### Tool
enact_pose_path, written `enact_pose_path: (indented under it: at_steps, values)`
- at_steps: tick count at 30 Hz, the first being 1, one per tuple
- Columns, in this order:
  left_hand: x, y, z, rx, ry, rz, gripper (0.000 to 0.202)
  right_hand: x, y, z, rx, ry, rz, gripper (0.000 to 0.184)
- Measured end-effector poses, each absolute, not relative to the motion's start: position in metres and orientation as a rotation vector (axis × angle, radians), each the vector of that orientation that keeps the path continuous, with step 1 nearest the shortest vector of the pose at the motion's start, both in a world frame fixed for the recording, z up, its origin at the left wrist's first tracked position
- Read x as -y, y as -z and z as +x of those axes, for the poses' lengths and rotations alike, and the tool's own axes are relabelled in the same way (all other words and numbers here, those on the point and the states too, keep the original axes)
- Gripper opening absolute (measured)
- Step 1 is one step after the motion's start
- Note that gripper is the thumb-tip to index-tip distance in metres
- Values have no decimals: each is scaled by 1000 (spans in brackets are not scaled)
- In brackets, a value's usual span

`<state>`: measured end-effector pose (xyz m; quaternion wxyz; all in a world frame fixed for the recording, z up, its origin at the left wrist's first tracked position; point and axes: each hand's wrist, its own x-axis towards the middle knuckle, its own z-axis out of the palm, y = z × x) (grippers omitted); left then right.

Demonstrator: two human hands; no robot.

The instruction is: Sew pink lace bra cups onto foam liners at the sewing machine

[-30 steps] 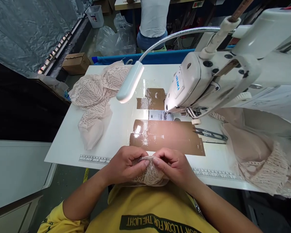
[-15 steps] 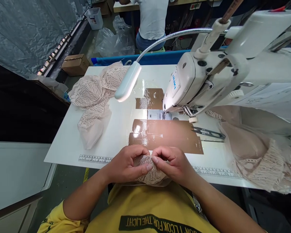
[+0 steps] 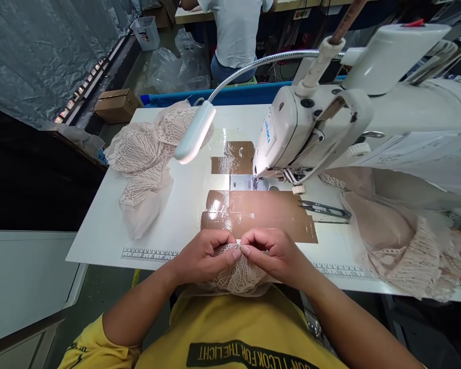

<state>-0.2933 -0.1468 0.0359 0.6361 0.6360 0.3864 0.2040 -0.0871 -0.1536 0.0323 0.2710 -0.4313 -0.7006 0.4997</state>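
1. Lace piece (image 3: 234, 279) bunched between your grips, at the near edge of the tabletop (image 3: 100, 230).
2. Your left grip (image 3: 209, 256): thumb and fingers pinching its upper edge.
3. Your right grip (image 3: 276, 253): same, pinched tight, thumb tips almost meeting.
4. Brown sheet (image 3: 257, 210) just beyond both grips; snips (image 3: 325, 209) beyond, right; sewing machine (image 3: 280, 128) farther.
5. Lace pile (image 3: 138, 148) beyond your left grip, leftward.

L grip (image 3: 209, 259) & R grip (image 3: 278, 256) pinch lace cloth (image 3: 234, 279) nr counter (image 3: 184, 200) edge; sewing m/c (image 3: 284, 130) beyond, lamp (image 3: 195, 133) to its L, snips (image 3: 325, 208) nr.
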Motion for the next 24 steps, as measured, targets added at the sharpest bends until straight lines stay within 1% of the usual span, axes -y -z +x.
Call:
enact_pose_path:
  at_steps: [4,6,9,15,18,22,24]
  values:
    - [144,-37,-293,-800,-418,1426,21,153,-34,-86,1829,-1430,-1169,21]
    - [143,-37,-292,-817,-422,1454,18,152,-34,-83,1826,-1455,-1159,24]
    - [142,-37,-290,-845,-427,1446,18,149,-34,-77,1806,-1476,-1144,30]
    - [142,-36,-287,-870,-432,1418,19,149,-35,-75,1763,-1568,-1172,20]
    - [141,-36,-286,-842,-437,1322,22,151,-34,-75,1687,-1627,-1183,21]
    - [141,-31,-279,-801,-473,1177,27,149,-29,-75,1545,-1785,-1091,24]
    - [142,-27,-274,-799,-514,1065,29,146,-28,-75,1499,-1798,-1075,26]
